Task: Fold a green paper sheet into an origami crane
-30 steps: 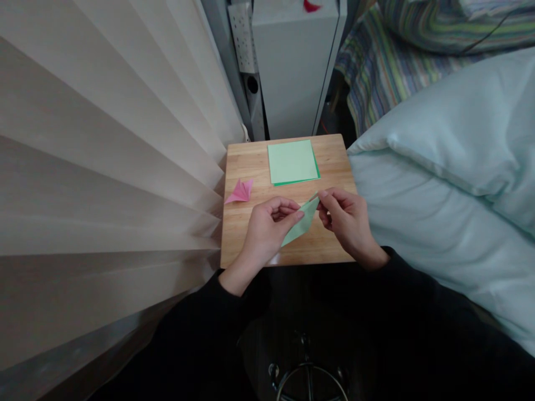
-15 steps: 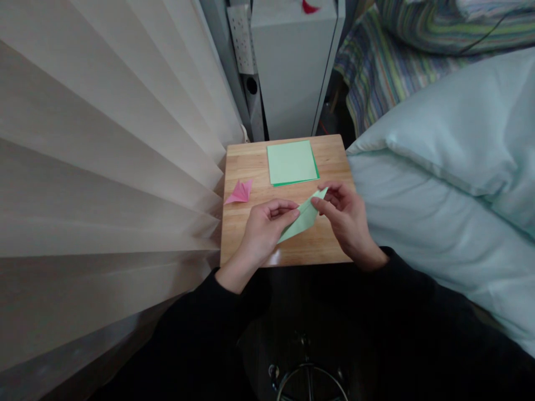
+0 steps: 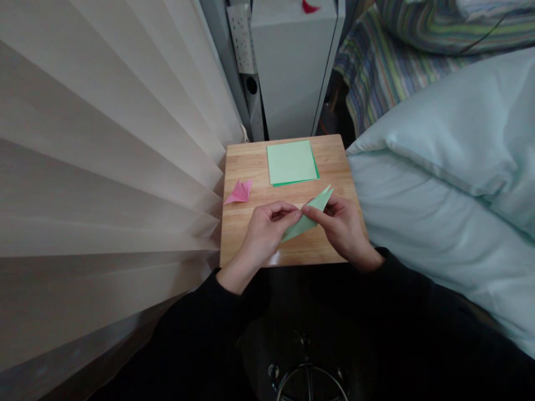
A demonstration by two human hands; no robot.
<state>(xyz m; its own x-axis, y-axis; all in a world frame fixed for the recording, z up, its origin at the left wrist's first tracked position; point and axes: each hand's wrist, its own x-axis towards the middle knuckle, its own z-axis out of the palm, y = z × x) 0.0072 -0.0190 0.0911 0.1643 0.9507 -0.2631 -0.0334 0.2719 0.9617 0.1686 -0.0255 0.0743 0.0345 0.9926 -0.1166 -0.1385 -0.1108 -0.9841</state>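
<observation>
Folded green paper: we find this narrow piece of light-green origami paper [image 3: 306, 224] over the near half of the wooden tabletop [image 3: 234, 228]; we cannot tell whether it touches the wood.
Long axis: slanting from the tabletop's near edge toward its far right corner, with two split points at the far end.
Left hand: ours [image 3: 264, 227], pinching the upper edge near the middle, thumb on top.
Right hand: ours [image 3: 343, 227], grasping the far-right half, its thumb reaching leftward across the paper.
Nearer hand: neither; both thumb tips meet the paper almost side by side.
Pink folded paper: at the tabletop's left edge [image 3: 241, 191].
Green square sheets: stacked on the tabletop's far half [image 3: 291, 161].
</observation>
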